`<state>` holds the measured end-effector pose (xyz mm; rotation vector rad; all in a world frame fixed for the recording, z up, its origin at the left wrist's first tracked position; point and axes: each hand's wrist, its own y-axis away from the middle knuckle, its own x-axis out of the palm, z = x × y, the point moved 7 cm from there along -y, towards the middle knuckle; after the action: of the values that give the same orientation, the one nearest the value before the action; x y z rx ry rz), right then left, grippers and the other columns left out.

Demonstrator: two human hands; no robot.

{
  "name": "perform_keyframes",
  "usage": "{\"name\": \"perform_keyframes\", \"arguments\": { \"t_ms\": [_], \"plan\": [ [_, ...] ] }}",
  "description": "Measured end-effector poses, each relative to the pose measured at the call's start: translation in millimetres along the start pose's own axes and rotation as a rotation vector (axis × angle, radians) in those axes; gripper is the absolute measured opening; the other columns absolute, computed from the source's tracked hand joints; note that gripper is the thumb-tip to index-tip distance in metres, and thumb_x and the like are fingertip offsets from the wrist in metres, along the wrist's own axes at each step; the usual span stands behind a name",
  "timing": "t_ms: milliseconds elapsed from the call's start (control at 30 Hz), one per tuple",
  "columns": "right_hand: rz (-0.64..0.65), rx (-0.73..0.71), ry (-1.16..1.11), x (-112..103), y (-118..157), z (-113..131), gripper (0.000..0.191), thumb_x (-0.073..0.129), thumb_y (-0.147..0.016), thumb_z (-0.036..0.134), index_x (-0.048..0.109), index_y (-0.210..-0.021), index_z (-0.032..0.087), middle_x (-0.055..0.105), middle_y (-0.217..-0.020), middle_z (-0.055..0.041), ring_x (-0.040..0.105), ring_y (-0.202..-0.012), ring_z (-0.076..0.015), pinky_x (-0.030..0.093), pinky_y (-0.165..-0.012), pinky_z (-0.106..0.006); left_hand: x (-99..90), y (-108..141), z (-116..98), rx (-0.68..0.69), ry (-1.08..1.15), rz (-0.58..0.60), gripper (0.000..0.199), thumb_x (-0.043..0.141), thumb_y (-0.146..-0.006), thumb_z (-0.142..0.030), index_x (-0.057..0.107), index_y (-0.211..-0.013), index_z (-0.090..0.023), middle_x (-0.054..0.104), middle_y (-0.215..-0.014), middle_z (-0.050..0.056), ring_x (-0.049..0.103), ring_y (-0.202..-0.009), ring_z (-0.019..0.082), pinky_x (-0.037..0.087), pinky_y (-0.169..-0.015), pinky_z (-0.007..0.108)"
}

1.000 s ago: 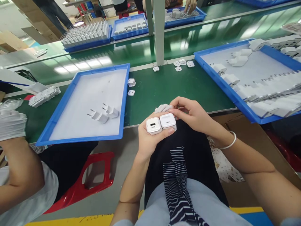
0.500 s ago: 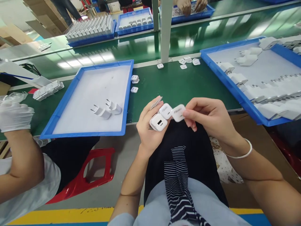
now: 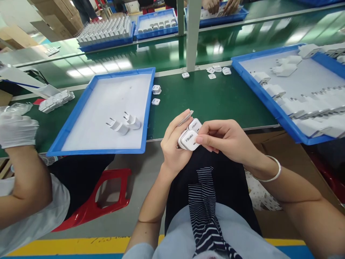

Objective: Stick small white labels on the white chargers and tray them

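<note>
Left hand (image 3: 175, 144) grips 2 white chargers (image 3: 195, 125); right hand's (image 3: 225, 138) fingers pinch a labelled cover (image 3: 189, 139) against the near charger.

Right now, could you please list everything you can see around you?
Held chargers: two, white, in the left hand
Held cover: one, white, "Fibaks", over the front charger, pinched by the right hand
Loose covers: several, white, on the green bench
Left tray: one, blue, two white chargers inside
Right tray: one, blue, many white chargers
Far trays: at least three, blue, across the bench
Post: one, pale, mid-bench
Stool: one, red, lower left
Boxes: several, brown, upper left
Co-worker's glove: one, white, far left
Own parts: two bare hands, white wristband on the right
</note>
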<state>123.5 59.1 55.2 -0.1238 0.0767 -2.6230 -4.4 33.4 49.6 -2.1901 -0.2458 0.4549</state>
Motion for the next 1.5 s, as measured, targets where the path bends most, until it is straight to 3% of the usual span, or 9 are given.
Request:
{"name": "perform_keyframes", "arguments": {
  "t_ms": [200, 433, 700, 900, 1067, 1200, 1367, 1500],
  "plan": [
    [-0.01, -0.005, 0.064, 3, -4, 2, 0.03, 0.079, -0.083, 0.026, 0.06, -0.063, 0.014, 0.05, -0.052, 0.005, 0.041, -0.047, -0.0048, 0.028, -0.045, -0.022, -1.2, 0, -2, 0.0, -0.011, -0.005, 0.038, 0.073, -0.087, -0.017, 0.067, -0.125, -0.018, 0.067, -0.134, 0.012, 0.068, -0.121, 0.025, 0.061, -0.1, 0.04],
    [0.007, 0.071, 0.132, 4, -4, 2, 0.042, 0.08, -0.081, 0.041, 0.056, -0.058, 0.016, 0.046, -0.05, 0.0044, 0.036, -0.048, -0.0057, 0.024, -0.044, -0.023, -1.6, 2, -3, 0.025, -0.031, 0.008, 0.036, 0.07, -0.09, -0.021, 0.066, -0.126, -0.02, 0.067, -0.134, 0.011, 0.068, -0.121, 0.026, 0.062, -0.101, 0.041],
    [0.058, 0.126, 0.119, 6, -7, -2, 0.041, 0.078, -0.083, 0.031, 0.051, -0.055, 0.016, 0.045, -0.049, 0.0045, 0.036, -0.047, -0.0051, 0.023, -0.045, -0.023, -2.7, 5, -2, 0.04, -0.056, -0.004, 0.035, 0.069, -0.091, -0.02, 0.065, -0.126, -0.019, 0.067, -0.134, 0.011, 0.068, -0.12, 0.026, 0.063, -0.099, 0.043],
    [0.073, 0.141, 0.144, 5, -8, -4, 0.043, 0.078, -0.083, 0.036, 0.051, -0.056, 0.016, 0.046, -0.047, 0.0045, 0.037, -0.046, -0.0055, 0.023, -0.044, -0.023, -3.1, 5, 1, 0.029, -0.017, -0.009, 0.044, 0.072, -0.088, -0.019, 0.065, -0.13, -0.03, 0.068, -0.134, 0.006, 0.069, -0.119, 0.027, 0.063, -0.1, 0.043],
    [0.059, 0.139, 0.162, 8, -10, -3, 0.044, 0.079, -0.081, 0.035, 0.049, -0.055, 0.017, 0.045, -0.048, 0.0048, 0.036, -0.047, -0.0056, 0.023, -0.045, -0.023, -2.5, 6, 2, -0.006, -0.025, -0.01, 0.037, 0.07, -0.089, -0.019, 0.067, -0.126, -0.02, 0.067, -0.133, 0.011, 0.068, -0.12, 0.027, 0.063, -0.1, 0.045],
    [0.056, 0.122, 0.203, 9, -14, -4, 0.049, 0.078, -0.082, 0.041, 0.045, -0.054, 0.017, 0.04, -0.05, 0.0054, 0.032, -0.049, -0.0057, 0.021, -0.045, -0.024, -3.3, 7, 5, -0.04, -0.039, -0.008, 0.034, 0.07, -0.09, -0.02, 0.068, -0.123, -0.019, 0.067, -0.133, 0.012, 0.068, -0.121, 0.025, 0.062, -0.1, 0.042],
    [-0.016, 0.072, 0.377, 1, -18, -13, 0.065, 0.078, -0.08, 0.052, 0.029, -0.052, 0.019, 0.025, -0.053, 0.0069, 0.022, -0.052, -0.0058, 0.017, -0.048, -0.026, -7.4, 8, 11, -0.08, -0.045, -0.054, 0.036, 0.075, -0.086, -0.022, 0.069, -0.122, -0.019, 0.068, -0.132, 0.012, 0.068, -0.119, 0.025, 0.061, -0.101, 0.042],
    [-0.116, -0.028, 0.524, -2, -15, -20, 0.063, 0.073, -0.085, 0.053, 0.031, -0.053, 0.018, 0.027, -0.054, 0.0059, 0.023, -0.054, -0.0069, 0.018, -0.05, -0.027, -5.1, 12, 20, -0.171, 0.043, -0.063, 0.04, 0.081, -0.081, -0.027, 0.071, -0.119, -0.018, 0.069, -0.131, 0.013, 0.068, -0.12, 0.025, 0.06, -0.102, 0.042]
  ]
}}
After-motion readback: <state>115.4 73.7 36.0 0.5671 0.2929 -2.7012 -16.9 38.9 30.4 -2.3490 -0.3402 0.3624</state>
